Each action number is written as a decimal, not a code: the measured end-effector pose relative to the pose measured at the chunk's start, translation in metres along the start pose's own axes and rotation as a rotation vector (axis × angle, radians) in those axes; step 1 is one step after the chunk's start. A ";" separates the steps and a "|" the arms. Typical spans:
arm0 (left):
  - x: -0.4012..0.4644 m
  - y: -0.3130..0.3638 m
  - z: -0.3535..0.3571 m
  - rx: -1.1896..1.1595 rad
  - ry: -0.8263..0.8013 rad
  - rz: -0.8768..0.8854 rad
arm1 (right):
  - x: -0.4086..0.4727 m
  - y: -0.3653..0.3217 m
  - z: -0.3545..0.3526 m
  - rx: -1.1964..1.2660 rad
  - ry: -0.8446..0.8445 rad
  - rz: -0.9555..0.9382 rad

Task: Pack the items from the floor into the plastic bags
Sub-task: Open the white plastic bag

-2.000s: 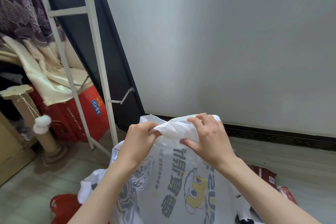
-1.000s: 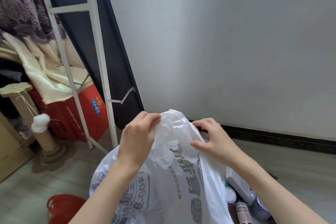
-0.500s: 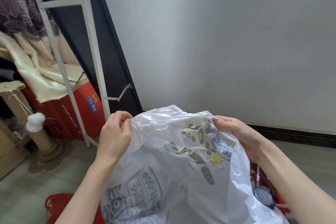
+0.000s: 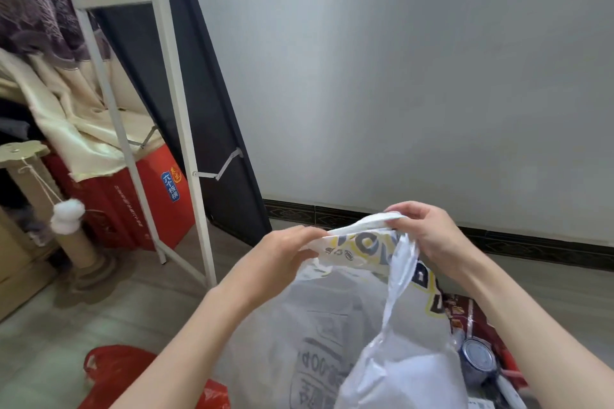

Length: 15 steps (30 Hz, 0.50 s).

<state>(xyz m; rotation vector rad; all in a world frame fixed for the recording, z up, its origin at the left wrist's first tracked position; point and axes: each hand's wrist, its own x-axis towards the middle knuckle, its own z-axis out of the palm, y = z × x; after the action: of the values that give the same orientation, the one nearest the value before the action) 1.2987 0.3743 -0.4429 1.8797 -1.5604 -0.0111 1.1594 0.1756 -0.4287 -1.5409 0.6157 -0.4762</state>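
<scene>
Red plastic bag (image 4: 109, 365) lies crumpled on the floor (image 4: 50, 325) at seven o'clock — thin, limp film, best taken by its handle loops. At nine o'clock stands a red carton (image 4: 146, 196) with a blue label of Chinese characters too small to read surely. Centre, the left hand (image 4: 282, 252) pinches the top edge of the white plastic bag (image 4: 349, 325), fingers curled on the film; the bag hangs from this grip, light, soft and likely slippery. It is printed with yellow and grey letters, with "400" legible low down. At one o'clock the right hand (image 4: 428, 236) holds the bag's rolled rim the same way. At five o'clock, on the floor, lie a tin can (image 4: 478, 359) — rigid, heavier — and a red foil packet (image 4: 468, 315), its writing unreadable.
</scene>
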 end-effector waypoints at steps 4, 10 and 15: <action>0.000 -0.003 -0.006 0.029 -0.001 -0.112 | 0.000 0.004 -0.009 -0.269 0.043 -0.038; -0.001 -0.004 -0.006 0.244 0.157 -0.036 | 0.000 0.000 -0.001 -0.827 0.240 -0.064; -0.002 -0.010 -0.005 0.448 0.300 -0.343 | -0.018 -0.025 0.029 -0.673 0.357 -0.428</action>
<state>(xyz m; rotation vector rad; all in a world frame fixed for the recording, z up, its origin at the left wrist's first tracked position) 1.3091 0.3788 -0.4447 2.3472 -1.0821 0.4814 1.1671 0.2095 -0.4041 -2.2722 0.7668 -0.9490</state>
